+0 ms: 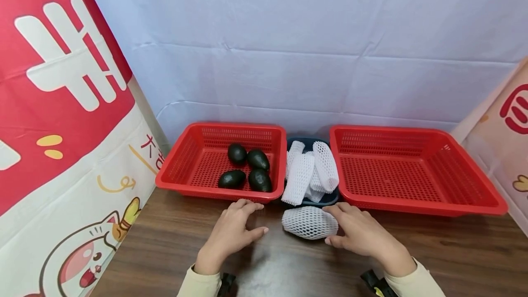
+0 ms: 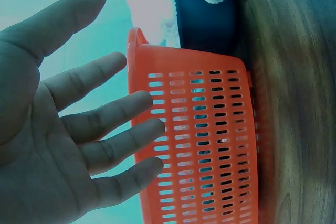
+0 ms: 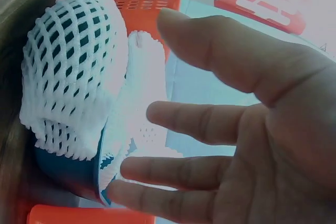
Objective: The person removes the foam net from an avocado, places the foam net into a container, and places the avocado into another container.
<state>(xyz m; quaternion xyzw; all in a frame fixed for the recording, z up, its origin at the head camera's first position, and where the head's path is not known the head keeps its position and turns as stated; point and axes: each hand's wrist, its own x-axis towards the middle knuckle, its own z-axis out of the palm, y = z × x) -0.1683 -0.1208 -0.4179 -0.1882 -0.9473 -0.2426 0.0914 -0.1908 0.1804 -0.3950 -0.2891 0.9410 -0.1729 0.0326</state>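
Note:
A dark fruit in a white foam net sleeve (image 1: 310, 222) lies on the table in front of the dark blue basket (image 3: 68, 174). My right hand (image 1: 363, 230) is at the fruit's right end, fingers spread, thumb and forefinger close beside it. In the right wrist view the netted fruit stands out large to the left of those fingertips. My left hand (image 1: 234, 229) hovers in front of the left red basket (image 1: 177, 188), holding nothing. Its palm and spread fingers show in the left wrist view. Several bare avocados (image 1: 259, 159) lie in that basket.
Several white foam net sleeves (image 1: 299, 178) fill the blue basket between the two red ones. The right red basket (image 1: 387, 178) shows its bare slotted bottom. Behind stands a pale cloth backdrop (image 1: 264, 58), with a printed red and white banner (image 1: 62, 104) on the left.

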